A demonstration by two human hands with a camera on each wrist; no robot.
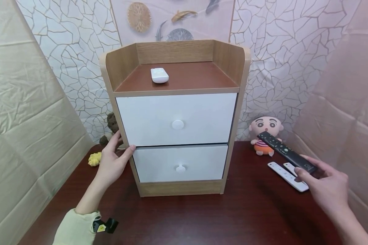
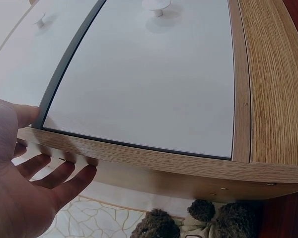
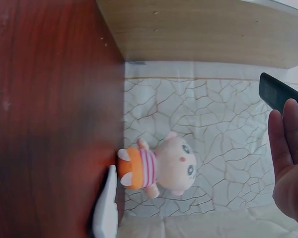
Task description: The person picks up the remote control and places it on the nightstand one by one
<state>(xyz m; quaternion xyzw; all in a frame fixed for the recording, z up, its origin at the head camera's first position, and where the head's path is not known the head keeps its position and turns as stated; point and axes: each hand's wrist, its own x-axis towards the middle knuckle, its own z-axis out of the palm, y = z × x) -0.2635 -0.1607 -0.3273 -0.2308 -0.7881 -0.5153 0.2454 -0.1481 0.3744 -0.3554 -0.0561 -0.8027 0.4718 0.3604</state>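
Note:
A small wooden cabinet [image 1: 180,188] with two white drawers stands in the middle, both drawers pushed in. My left hand [image 1: 112,166] rests on its left edge, the thumb on the front by the gap between drawers and the outstretched fingers [image 2: 74,186] against the side panel. On the right, my right hand [image 1: 331,185] holds a black remote control [image 1: 283,148] by its lower end, tilted up and raised. Beneath it lie a long white remote [image 1: 286,176] and a second white one [image 1: 289,168], partly hidden. A white remote [image 1: 159,75] lies on the cabinet's brown top.
A plush doll [image 1: 264,134] in orange shorts sits by the back wall on the right. Behind the cabinet's left side are a dark brown plush toy [image 1: 111,122] and a yellow thing [image 1: 94,159]. Cloth hangs [image 1: 346,102] along both sides of the dark red table [image 1: 184,217].

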